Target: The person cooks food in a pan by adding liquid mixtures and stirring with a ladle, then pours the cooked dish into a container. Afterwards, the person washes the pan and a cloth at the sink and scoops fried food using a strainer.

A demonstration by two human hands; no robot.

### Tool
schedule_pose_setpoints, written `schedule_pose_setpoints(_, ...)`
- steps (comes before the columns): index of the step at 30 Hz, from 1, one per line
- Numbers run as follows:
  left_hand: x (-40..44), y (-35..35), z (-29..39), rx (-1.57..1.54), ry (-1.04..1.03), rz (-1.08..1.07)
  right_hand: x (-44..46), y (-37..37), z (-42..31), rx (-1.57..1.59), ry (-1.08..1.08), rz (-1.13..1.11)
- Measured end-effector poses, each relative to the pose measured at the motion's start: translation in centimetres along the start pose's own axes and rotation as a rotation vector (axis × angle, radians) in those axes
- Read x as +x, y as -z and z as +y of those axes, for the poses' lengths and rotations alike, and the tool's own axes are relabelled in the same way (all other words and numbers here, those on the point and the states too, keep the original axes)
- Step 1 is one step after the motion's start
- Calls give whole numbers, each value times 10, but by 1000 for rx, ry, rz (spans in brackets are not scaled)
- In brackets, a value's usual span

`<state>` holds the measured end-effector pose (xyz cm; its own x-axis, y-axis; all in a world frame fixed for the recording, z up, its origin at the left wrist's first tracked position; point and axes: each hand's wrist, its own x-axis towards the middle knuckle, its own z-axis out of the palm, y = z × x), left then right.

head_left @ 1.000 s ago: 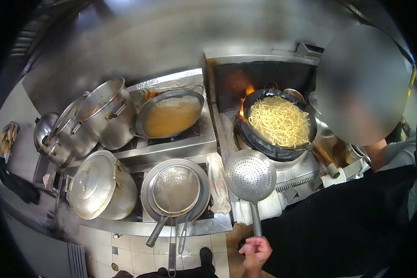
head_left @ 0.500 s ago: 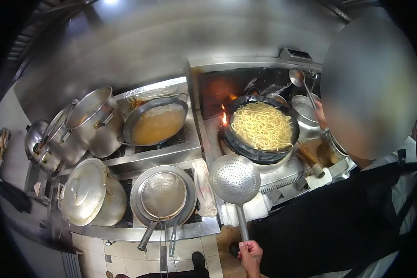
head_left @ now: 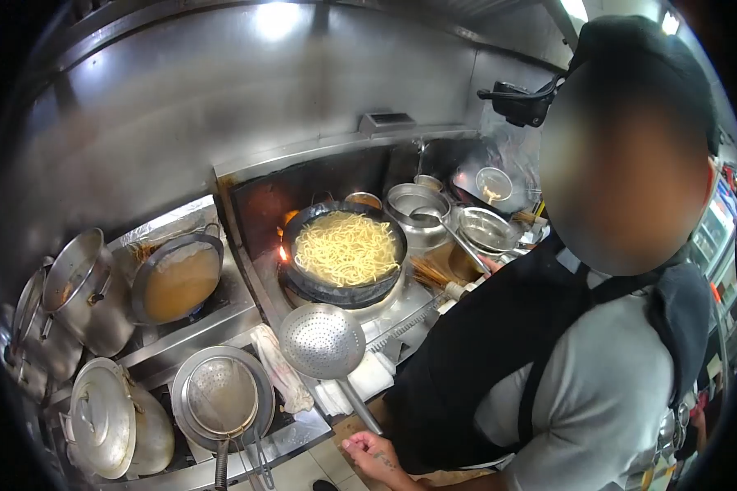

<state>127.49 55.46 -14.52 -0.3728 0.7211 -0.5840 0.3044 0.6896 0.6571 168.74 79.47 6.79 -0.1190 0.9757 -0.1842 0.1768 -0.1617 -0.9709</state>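
Neither my left hand nor my right hand is in view. Yellow noodles [head_left: 346, 249] fill a black wok [head_left: 336, 293] on the burner, with flame at its left edge. A large perforated skimmer [head_left: 322, 340] rests in front of the wok, its handle pointing down and right. A co-worker's tattooed hand [head_left: 372, 457] is beside the handle's end; whether it touches the handle I cannot tell. The co-worker's other hand [head_left: 490, 265] holds a ladle [head_left: 426, 218] over a metal pot [head_left: 418, 204].
The co-worker [head_left: 581, 376] stands close on the right. At left are a wok of brownish liquid [head_left: 182, 282], a lidded pot [head_left: 102, 417] and tall pots [head_left: 90, 290]. A strainer [head_left: 223, 396] sits over a round pan. A cloth [head_left: 281, 368] lies near the skimmer.
The view has swung right, showing more of the co-worker and the far stove. The co-worker's ladle has come down toward the metal pot. The tattooed hand has loosened near the skimmer handle.
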Motion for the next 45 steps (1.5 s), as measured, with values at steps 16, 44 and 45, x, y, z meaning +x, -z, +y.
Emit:
schedule_pose_setpoints(16, 52, -216, 356, -679, -76, 70, -34, -32, -23, -182, 247, -404)
schedule_pose_setpoints(44, -144, 11, 136, -633, -311, -15, -67, -130, -58, -419, 295, -771)
schedule_pose_setpoints(45, -139, 2, 128, -550, -334, -4, -73, -135, -63, -430, 293, -819)
